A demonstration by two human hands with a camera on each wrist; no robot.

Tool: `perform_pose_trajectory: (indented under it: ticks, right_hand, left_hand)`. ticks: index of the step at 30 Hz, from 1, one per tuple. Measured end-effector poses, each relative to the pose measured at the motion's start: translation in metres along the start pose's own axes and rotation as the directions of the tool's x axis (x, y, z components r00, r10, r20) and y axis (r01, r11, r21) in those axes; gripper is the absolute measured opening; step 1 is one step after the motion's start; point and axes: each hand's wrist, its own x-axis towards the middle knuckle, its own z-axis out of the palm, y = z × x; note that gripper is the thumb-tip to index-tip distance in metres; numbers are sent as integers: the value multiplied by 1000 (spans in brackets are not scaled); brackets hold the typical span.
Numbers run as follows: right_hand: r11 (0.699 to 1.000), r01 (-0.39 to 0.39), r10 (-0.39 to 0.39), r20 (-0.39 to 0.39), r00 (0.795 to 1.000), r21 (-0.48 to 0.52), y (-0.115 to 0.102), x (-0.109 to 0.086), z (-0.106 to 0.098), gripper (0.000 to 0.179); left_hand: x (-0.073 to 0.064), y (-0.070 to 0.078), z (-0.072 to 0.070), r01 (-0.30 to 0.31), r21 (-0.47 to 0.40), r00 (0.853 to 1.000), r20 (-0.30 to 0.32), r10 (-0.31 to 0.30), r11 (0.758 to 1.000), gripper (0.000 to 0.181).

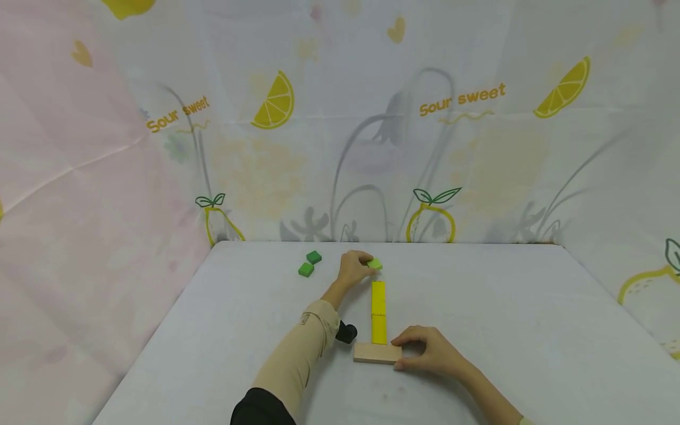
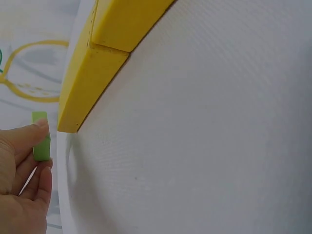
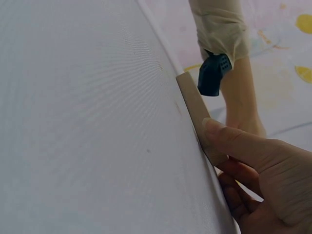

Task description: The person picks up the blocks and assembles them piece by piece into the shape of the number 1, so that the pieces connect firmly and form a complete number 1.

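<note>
My left hand [image 1: 355,269] reaches toward the far side of the table and pinches a light green block [image 1: 375,264] between thumb and fingers. In the left wrist view that block [image 2: 41,146] appears upright in the fingertips, beyond the end of the yellow row. Two yellow blocks [image 1: 378,298] lie end to end in a straight line pointing away from me. Across the near end of this row lies a plain wooden block [image 1: 376,353]. My right hand [image 1: 432,353] grips its right end, thumb on the near side and fingers on the far side.
Two dark green blocks [image 1: 306,270] lie to the left of my left hand, near the table's back edge. A white cloth covers the table [image 1: 504,307]. Behind it hangs a patterned curtain [image 1: 340,147]. A black wrist device [image 1: 346,333] juts from the left sleeve.
</note>
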Motion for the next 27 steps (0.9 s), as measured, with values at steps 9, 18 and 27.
perform_pose_trajectory:
  ticks: [9,18,27]
  right_hand:
    - [1000,19,-19,-6,1000,1,0,1,0,32]
    - [1000,-3,3,6,1000,8,-1,0,0,33]
    - [1000,23,-23,8,1000,21,-6,1,-1,33]
  left_hand:
    - [1,-3,4,-12,-10,1000,12,13,1000,32]
    - [2,-4,7,6,-28,1000,22,-5,1000,32]
    - [3,-3,10,39,-29,999,37,-38,999,32]
